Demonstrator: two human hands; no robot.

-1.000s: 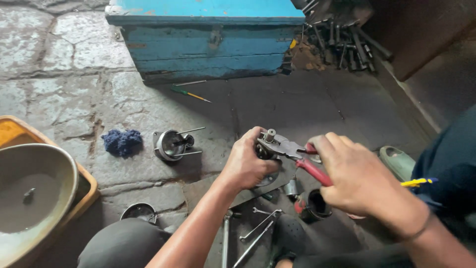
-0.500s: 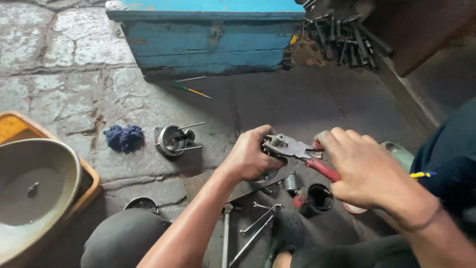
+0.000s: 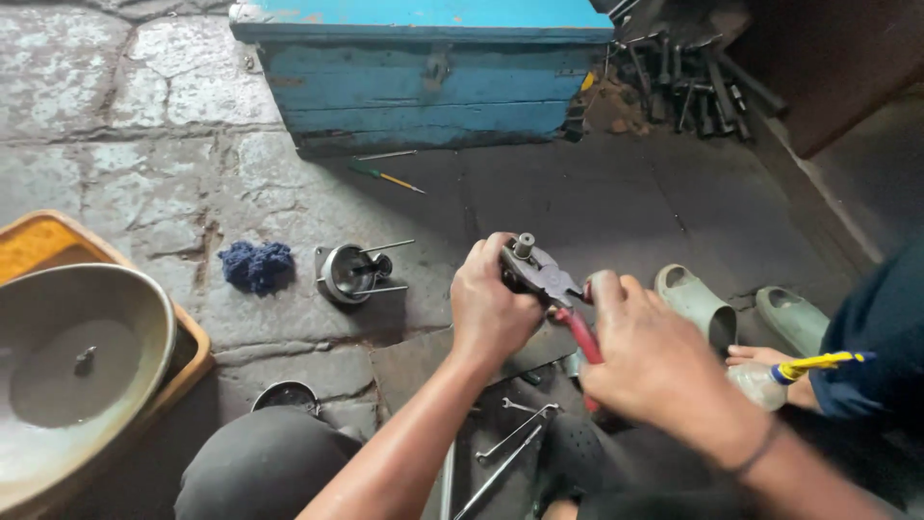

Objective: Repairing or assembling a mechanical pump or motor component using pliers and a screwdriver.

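**Pliers clamped on small metal part, both hands engaged**

Far left: grey metal basin (image 3: 82, 371) sat in an orange tray (image 3: 38, 246). Next, blue rag (image 3: 256, 266) lay on the stone floor, beside a round metal housing (image 3: 351, 273). Centre: left hand (image 3: 493, 303) wrapped tight around a small metal part (image 3: 523, 247), held over the floor. Right hand (image 3: 654, 361) gripped shut on red-handled pliers (image 3: 558, 294), nose biting that part. Further right, two grey-green sandals (image 3: 695, 303) rested.
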